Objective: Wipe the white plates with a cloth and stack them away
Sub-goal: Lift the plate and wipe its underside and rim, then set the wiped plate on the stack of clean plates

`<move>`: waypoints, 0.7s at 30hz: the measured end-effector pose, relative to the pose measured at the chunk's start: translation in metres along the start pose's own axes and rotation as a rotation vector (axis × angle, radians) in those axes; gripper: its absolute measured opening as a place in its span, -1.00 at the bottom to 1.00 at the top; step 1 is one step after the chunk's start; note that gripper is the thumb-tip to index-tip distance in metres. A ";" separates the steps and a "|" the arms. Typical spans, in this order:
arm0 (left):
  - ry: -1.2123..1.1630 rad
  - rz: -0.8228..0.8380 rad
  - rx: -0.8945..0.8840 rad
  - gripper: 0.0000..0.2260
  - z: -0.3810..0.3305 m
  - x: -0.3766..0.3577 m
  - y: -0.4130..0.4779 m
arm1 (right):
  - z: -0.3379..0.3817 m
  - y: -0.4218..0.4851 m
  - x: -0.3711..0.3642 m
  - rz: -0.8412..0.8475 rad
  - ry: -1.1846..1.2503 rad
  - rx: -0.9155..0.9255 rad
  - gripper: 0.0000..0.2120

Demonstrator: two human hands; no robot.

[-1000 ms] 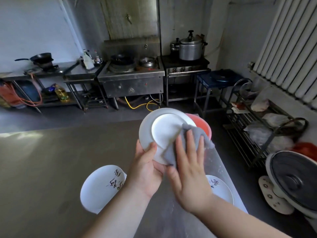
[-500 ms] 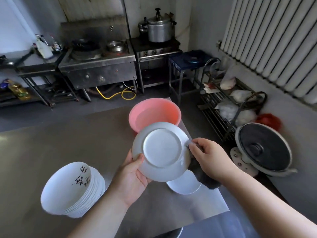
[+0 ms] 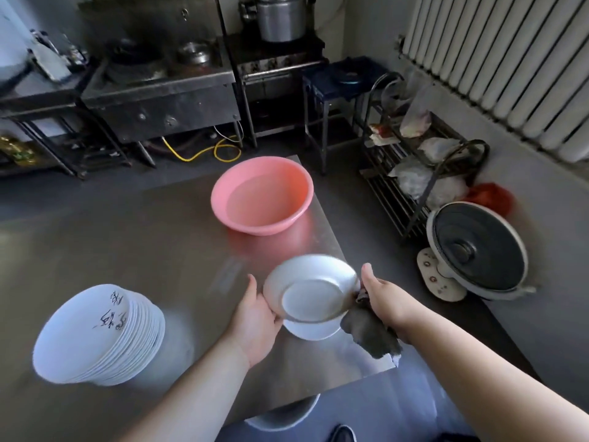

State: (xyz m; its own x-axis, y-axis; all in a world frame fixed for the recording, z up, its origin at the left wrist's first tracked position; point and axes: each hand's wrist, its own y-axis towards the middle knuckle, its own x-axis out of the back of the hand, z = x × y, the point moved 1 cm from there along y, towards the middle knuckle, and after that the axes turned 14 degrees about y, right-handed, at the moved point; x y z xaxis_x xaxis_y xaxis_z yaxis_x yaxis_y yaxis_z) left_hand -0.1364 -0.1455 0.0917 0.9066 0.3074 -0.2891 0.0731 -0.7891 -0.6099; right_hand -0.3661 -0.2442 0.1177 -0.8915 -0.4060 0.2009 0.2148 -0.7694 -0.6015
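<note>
A white plate (image 3: 310, 288) hangs just above another white plate (image 3: 310, 330) that lies near the steel table's right edge. My left hand (image 3: 255, 317) holds its left rim from below, thumb up beside the rim. My right hand (image 3: 381, 296) is at its right rim and grips a grey cloth (image 3: 371, 334) that hangs down under the palm. A tall leaning stack of white plates (image 3: 98, 336) with black writing stands at the near left of the table.
A pink basin (image 3: 263, 194) sits at the table's (image 3: 143, 250) far right corner. Right of the table, on the floor, are a wire rack with bags (image 3: 424, 167) and a fan (image 3: 475, 250). Stoves and pots line the back wall. A radiator is at upper right.
The plate went from upright and being wiped to lowered flat over the plate on the table. The right hand moved with the cloth to the plate's right rim. My view turned right.
</note>
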 end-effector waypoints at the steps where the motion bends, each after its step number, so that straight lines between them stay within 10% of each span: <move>1: 0.007 -0.028 -0.002 -0.33 0.003 0.001 0.004 | -0.004 0.004 0.001 0.021 -0.013 0.024 -0.46; 4: 0.138 -0.080 0.020 -0.58 0.016 0.008 0.016 | -0.018 0.019 0.004 0.054 -0.161 0.108 -0.90; 11: 1.110 -0.173 0.090 -0.74 0.035 0.023 0.036 | -0.041 0.050 -0.003 0.097 -0.395 0.092 -0.60; 21: 1.573 -0.436 0.053 -0.65 0.059 0.035 0.094 | -0.054 0.095 -0.028 -0.007 -0.577 0.166 -0.57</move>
State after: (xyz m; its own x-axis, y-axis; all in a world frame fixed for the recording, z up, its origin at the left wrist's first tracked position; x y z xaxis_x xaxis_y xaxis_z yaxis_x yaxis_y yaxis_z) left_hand -0.1219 -0.1773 -0.0193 0.3307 -0.3514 0.8759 0.4391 -0.7642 -0.4724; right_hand -0.3418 -0.2797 0.0130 -0.5430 -0.5668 0.6196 0.3108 -0.8211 -0.4787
